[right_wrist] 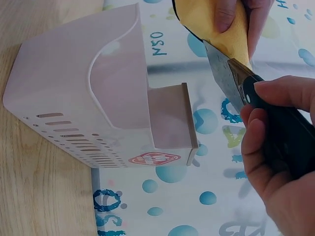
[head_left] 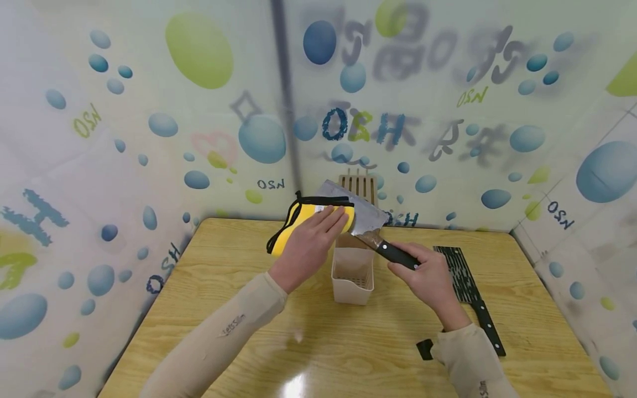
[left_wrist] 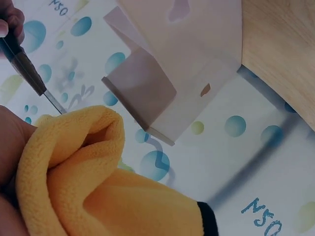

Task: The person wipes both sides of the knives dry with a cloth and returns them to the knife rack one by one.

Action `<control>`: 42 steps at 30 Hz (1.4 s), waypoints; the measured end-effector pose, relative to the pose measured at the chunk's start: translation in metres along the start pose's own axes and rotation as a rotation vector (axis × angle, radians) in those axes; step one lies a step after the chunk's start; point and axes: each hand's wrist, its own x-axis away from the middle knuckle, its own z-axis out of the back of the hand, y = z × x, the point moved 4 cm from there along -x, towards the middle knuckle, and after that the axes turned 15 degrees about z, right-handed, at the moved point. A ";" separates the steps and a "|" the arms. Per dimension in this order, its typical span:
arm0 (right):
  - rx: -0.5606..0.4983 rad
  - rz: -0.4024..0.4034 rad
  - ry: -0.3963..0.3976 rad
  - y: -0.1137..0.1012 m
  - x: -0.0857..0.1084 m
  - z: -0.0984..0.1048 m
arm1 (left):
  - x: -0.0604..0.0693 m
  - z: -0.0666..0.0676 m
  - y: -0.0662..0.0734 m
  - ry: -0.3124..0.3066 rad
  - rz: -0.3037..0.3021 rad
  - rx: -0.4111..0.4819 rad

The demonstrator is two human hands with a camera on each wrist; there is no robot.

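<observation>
My right hand (head_left: 429, 275) grips the black handle of a cleaver (head_left: 368, 214) and holds it tilted above the table. A yellow cloth with black edging (head_left: 291, 229) is folded over part of the blade. My left hand (head_left: 309, 243) pinches the cloth about the blade; in the right wrist view its thumb lies on one side and its fingers on the other. The cloth hides the covered part of the blade. Below and behind the cleaver stands a pale knife holder (head_left: 352, 290), with a slotted brown top (head_left: 369, 188) at its back.
A second cleaver with a black-streaked blade (head_left: 457, 273) and black handle lies on the wooden table (head_left: 239, 342), right of my right hand. A small black piece (head_left: 425, 349) lies beside my right sleeve. Bubble-patterned walls (head_left: 209, 138) enclose the table at the back and sides.
</observation>
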 end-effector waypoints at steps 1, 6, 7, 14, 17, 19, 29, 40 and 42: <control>-0.003 -0.005 -0.003 0.000 0.000 0.000 | 0.000 0.001 0.000 0.003 0.002 0.002; -0.029 -0.031 -0.011 0.001 -0.001 0.001 | 0.003 0.008 -0.003 0.013 0.022 0.012; -0.036 -0.034 -0.011 0.001 -0.001 0.001 | 0.004 0.009 -0.004 0.015 0.027 0.012; -0.041 -0.024 0.004 0.003 -0.001 0.004 | 0.009 0.014 -0.016 0.036 0.060 0.021; -0.037 -0.020 0.012 0.004 -0.001 0.005 | 0.012 0.014 -0.022 0.038 0.083 0.032; -0.028 -0.021 0.013 0.004 -0.001 0.006 | 0.015 0.014 -0.027 0.035 0.102 0.038; -0.061 -0.082 0.024 0.003 -0.003 0.011 | 0.031 -0.003 -0.052 -0.053 0.201 0.061; -0.094 -0.096 0.045 0.005 -0.003 0.013 | 0.051 -0.029 -0.070 -0.119 0.258 0.062; -0.111 -0.104 0.042 0.006 -0.003 0.013 | 0.054 -0.033 -0.072 -0.132 0.265 0.058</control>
